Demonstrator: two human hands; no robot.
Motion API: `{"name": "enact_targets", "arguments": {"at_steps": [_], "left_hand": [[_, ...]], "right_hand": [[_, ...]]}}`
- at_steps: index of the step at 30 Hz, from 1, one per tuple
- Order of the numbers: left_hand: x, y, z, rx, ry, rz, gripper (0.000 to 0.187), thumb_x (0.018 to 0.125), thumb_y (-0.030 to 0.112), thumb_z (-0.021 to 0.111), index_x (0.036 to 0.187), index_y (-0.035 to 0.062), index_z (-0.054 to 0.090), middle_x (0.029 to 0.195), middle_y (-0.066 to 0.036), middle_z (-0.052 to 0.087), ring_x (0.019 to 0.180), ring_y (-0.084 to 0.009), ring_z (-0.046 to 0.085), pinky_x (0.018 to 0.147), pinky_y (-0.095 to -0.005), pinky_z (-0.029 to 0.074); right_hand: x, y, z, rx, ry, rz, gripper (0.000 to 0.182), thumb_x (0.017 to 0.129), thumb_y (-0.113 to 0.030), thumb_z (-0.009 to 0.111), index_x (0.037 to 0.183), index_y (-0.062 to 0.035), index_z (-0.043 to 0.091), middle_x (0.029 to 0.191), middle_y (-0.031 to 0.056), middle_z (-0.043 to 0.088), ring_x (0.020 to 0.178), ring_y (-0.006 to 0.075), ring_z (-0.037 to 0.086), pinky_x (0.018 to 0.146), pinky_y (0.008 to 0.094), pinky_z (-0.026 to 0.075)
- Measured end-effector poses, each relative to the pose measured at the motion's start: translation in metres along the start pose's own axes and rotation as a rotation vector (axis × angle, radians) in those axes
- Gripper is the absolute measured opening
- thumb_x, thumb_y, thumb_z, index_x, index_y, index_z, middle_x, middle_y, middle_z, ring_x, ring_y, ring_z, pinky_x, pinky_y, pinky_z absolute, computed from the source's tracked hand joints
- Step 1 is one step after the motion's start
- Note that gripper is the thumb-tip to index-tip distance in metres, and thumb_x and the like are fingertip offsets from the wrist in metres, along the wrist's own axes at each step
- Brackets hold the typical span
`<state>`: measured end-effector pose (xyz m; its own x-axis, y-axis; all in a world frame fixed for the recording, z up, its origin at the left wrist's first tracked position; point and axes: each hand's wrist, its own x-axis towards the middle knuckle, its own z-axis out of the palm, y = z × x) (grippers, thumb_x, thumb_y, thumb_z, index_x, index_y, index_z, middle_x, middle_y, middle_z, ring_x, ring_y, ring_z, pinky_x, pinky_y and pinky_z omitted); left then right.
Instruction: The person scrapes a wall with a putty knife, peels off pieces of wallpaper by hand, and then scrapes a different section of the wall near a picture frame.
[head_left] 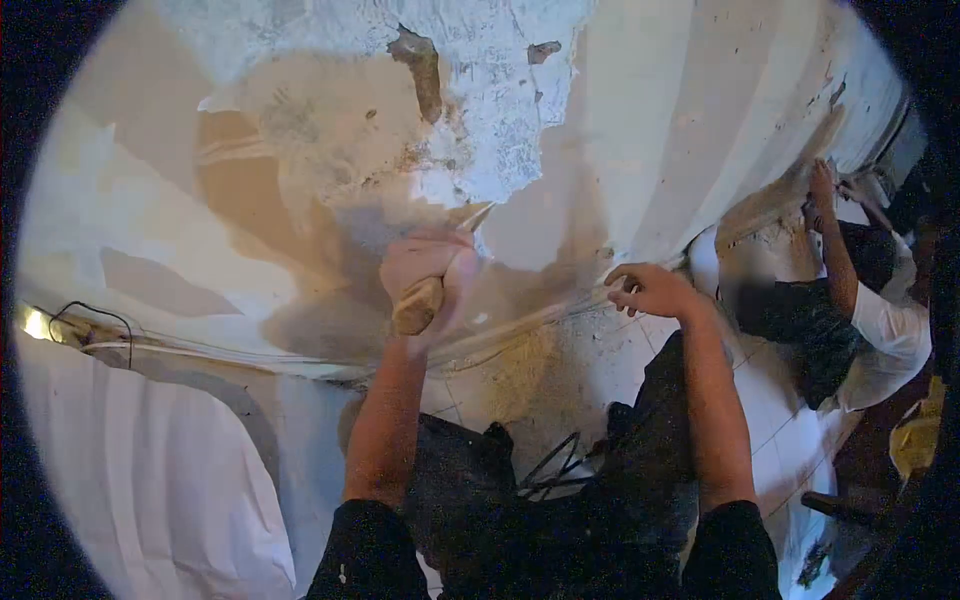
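My left hand (432,258) is wrapped around the wooden handle (418,306) of a scraper, whose thin blade (478,217) points up at the wall (640,150). The blade meets the lower edge of a patch where the covering is gone and rough whitish-blue plaster (500,120) shows. Slight blur covers this hand, and most of the blade's base is hidden behind the fingers. Off to the right, my right hand (650,290) hangs in front of the wall's foot with fingers loosely bent and apart, holding nothing.
Crumbled debris (530,370) covers the floor between my knees, beside a dark cable (555,470). A white sheet (150,460) drapes something at left. Cables (200,352) run along the wall's base. At right, another person (880,320) sits by the wall, arms raised to it.
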<state>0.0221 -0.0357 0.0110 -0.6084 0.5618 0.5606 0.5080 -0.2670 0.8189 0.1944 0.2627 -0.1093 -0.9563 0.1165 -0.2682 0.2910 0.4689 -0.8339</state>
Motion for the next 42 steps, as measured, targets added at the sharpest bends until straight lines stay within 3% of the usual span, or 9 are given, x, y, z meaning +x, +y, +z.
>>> {"name": "enact_targets", "arguments": {"at_steps": [9, 12, 21, 23, 27, 29, 35, 37, 42], "left_hand": [[0.021, 0.005, 0.017, 0.132, -0.141, 0.104, 0.023, 0.085, 0.016, 0.055, 0.064, 0.0095, 0.060, 0.059, 0.001, 0.050, 0.053, -0.0108, 0.047, 0.053, -0.0283, 0.041], [0.018, -0.026, 0.025, 0.326, -0.006, 0.589, 0.029, 0.084, 0.009, 0.056, 0.055, 0.0073, 0.054, 0.049, -0.002, 0.044, 0.044, -0.0123, 0.041, 0.045, -0.0297, 0.036], [0.007, -0.042, 0.031, 0.042, 0.000, 0.345, 0.029, 0.082, 0.005, 0.059, 0.054, 0.0068, 0.050, 0.049, -0.004, 0.042, 0.043, -0.0141, 0.040, 0.044, -0.0301, 0.034], [0.001, -0.044, 0.029, 0.075, -0.020, 0.216, 0.029, 0.081, 0.005, 0.060, 0.054, 0.0067, 0.050, 0.049, -0.004, 0.041, 0.043, -0.0145, 0.040, 0.044, -0.0302, 0.034], [-0.013, -0.084, 0.028, 0.451, -0.087, 0.380, 0.031, 0.079, 0.005, 0.063, 0.053, 0.0062, 0.046, 0.048, -0.005, 0.038, 0.042, -0.0166, 0.038, 0.043, -0.0309, 0.032], [-0.018, -0.021, 0.044, 0.245, -0.336, 0.113, 0.030, 0.081, 0.010, 0.063, 0.056, 0.0041, 0.047, 0.049, -0.007, 0.041, 0.043, -0.0208, 0.038, 0.045, -0.0325, 0.035], [-0.052, -0.011, 0.067, 0.363, -0.828, -0.301, 0.036, 0.085, 0.032, 0.061, 0.070, -0.0002, 0.058, 0.062, -0.022, 0.054, 0.058, -0.0349, 0.054, 0.058, -0.0414, 0.043], [-0.080, -0.040, 0.070, 0.267, -0.918, -0.056, 0.032, 0.086, 0.032, 0.057, 0.075, 0.0031, 0.062, 0.076, -0.014, 0.063, 0.070, -0.0337, 0.059, 0.067, -0.0423, 0.048], [-0.114, -0.069, 0.076, 0.477, -1.145, -0.180, 0.029, 0.083, 0.032, 0.058, 0.082, 0.0033, 0.061, 0.085, -0.016, 0.060, 0.082, -0.0350, 0.057, 0.078, -0.0457, 0.046]], "right_hand": [[0.006, 0.006, 0.004, -0.021, -0.029, 0.055, 0.035, 0.085, -0.027, 0.064, 0.110, -0.0032, 0.058, 0.082, 0.0114, 0.068, 0.066, 0.0169, 0.064, 0.061, 0.0323, 0.053], [0.005, 0.011, 0.008, 0.028, -0.049, 0.071, 0.036, 0.085, -0.022, 0.064, 0.116, -0.0044, 0.057, 0.089, 0.0123, 0.067, 0.073, 0.0180, 0.064, 0.065, 0.0331, 0.054], [0.008, 0.012, 0.009, -0.223, -0.072, 0.011, 0.041, 0.088, -0.038, 0.059, 0.116, -0.0089, 0.057, 0.085, 0.0084, 0.069, 0.068, 0.0172, 0.065, 0.065, 0.0337, 0.051], [0.002, 0.008, 0.014, -0.135, -0.104, 0.055, 0.044, 0.087, -0.040, 0.060, 0.118, -0.0080, 0.056, 0.085, 0.0091, 0.069, 0.068, 0.0170, 0.064, 0.064, 0.0343, 0.051], [0.000, 0.006, 0.009, -0.129, -0.104, 0.118, 0.049, 0.086, -0.039, 0.060, 0.120, -0.0045, 0.054, 0.087, 0.0104, 0.068, 0.069, 0.0177, 0.064, 0.064, 0.0344, 0.051], [0.003, 0.011, 0.012, -0.131, -0.102, 0.136, 0.049, 0.086, -0.038, 0.060, 0.121, -0.0047, 0.054, 0.088, 0.0106, 0.068, 0.069, 0.0178, 0.064, 0.064, 0.0342, 0.051], [-0.001, 0.018, 0.014, -0.110, -0.140, 0.206, 0.044, 0.085, -0.034, 0.062, 0.120, -0.0079, 0.056, 0.091, 0.0091, 0.067, 0.070, 0.0173, 0.064, 0.061, 0.0330, 0.052], [0.000, 0.021, 0.012, -0.058, -0.130, 0.293, 0.043, 0.084, -0.032, 0.065, 0.119, -0.0075, 0.057, 0.094, 0.0103, 0.067, 0.073, 0.0169, 0.064, 0.060, 0.0317, 0.052], [0.000, 0.011, 0.018, -0.051, -0.162, 0.150, 0.049, 0.084, -0.037, 0.064, 0.119, -0.0036, 0.056, 0.090, 0.0134, 0.067, 0.074, 0.0201, 0.063, 0.062, 0.0337, 0.053]]}}
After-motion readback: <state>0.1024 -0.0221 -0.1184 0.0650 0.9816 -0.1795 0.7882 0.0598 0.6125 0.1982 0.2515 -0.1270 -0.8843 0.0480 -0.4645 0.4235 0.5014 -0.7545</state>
